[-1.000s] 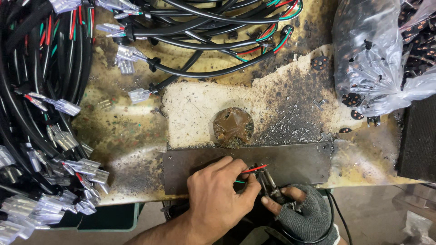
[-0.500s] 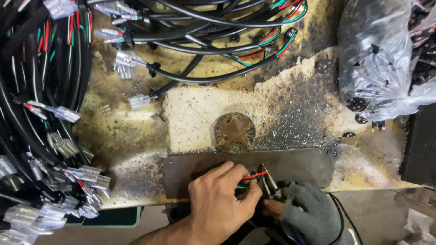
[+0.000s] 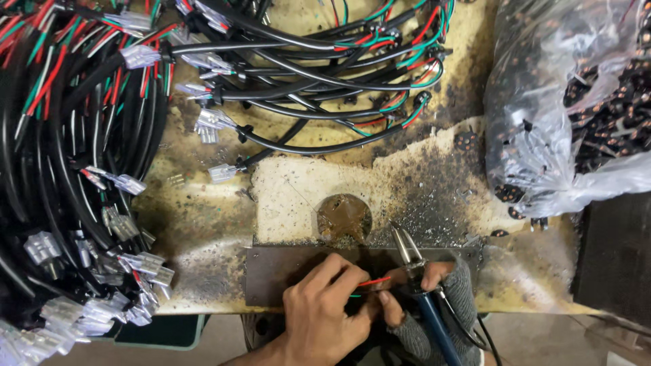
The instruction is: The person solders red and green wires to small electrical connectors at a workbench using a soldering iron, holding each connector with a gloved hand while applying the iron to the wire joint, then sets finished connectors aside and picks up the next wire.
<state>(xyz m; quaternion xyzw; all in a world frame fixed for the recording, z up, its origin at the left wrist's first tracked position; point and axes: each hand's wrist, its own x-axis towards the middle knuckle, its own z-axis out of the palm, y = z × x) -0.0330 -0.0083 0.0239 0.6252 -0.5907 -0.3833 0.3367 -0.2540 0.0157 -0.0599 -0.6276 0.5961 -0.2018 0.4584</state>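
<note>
A: Left hand (image 3: 324,308)?
B: Bare, bottom centre, fingers pinching thin red and green wires (image 3: 371,282) over the dark metal plate (image 3: 285,271).
A: Right hand (image 3: 434,301)?
B: Grey fingerless glove, closed around a blue-handled soldering iron (image 3: 419,285), just right of the wires; tip points up-left. Scorched tabletop (image 3: 298,196), black cable bundles (image 3: 74,149) at left.

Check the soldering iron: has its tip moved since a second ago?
Yes. The soldering iron has swung up; its tip now points toward the round brown disc, clear of the red wire.
</note>
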